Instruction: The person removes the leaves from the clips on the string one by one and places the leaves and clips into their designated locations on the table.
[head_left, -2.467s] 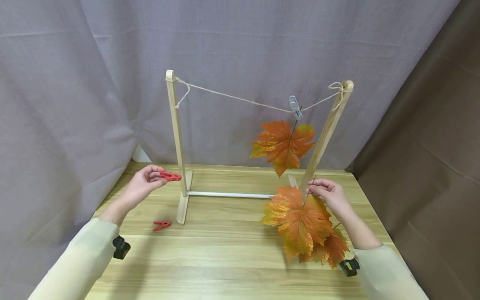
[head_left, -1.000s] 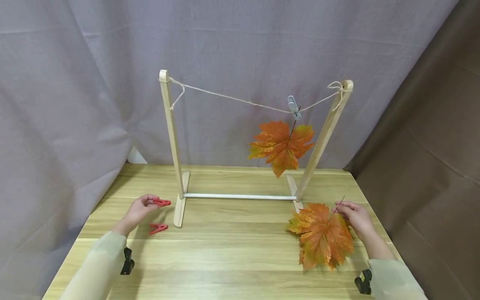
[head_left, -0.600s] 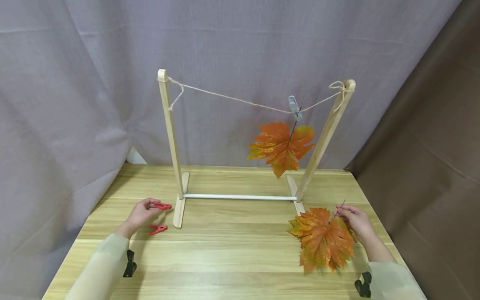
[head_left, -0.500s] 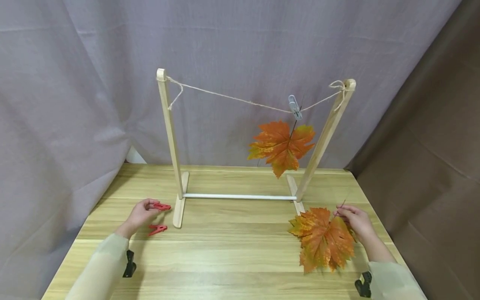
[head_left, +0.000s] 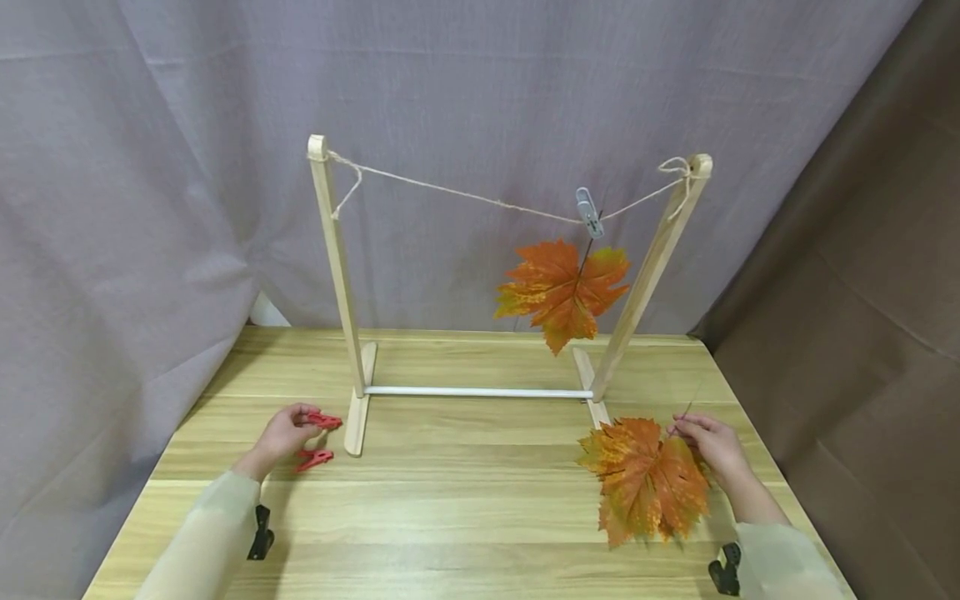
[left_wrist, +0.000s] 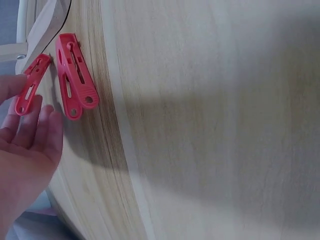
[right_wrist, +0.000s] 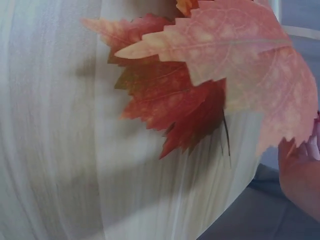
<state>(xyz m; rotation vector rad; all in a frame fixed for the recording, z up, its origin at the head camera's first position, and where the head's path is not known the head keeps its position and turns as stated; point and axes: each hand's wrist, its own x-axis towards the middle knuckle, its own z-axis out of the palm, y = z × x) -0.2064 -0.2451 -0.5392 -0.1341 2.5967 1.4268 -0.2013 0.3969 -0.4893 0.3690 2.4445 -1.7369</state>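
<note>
My left hand (head_left: 283,435) pinches a red clothespin (head_left: 325,420) between thumb and fingers, low over the table by the rack's left foot. A second red clothespin (head_left: 315,459) lies on the wood just in front of it; the left wrist view shows the lying clothespin (left_wrist: 76,75) close beside the held one. At the right, my right hand (head_left: 712,446) pinches the thin stem of an orange artificial maple leaf (head_left: 648,475). In the right wrist view the held leaf (right_wrist: 235,55) partly hides a redder maple leaf (right_wrist: 170,95) resting on the table.
A wooden rack with a left post (head_left: 337,267) and a right post (head_left: 648,283) carries a sagging string (head_left: 465,195). A grey clothespin (head_left: 589,213) holds another maple leaf (head_left: 562,287) by its stem there. A white rod (head_left: 480,392) joins the feet. Grey curtain (head_left: 465,75) hangs behind.
Both hands have come down closer to the table, the left with its clothespin, the right with its leaf. The right hand also moved rightward, away from the post. Over the last half second they barely shift.
</note>
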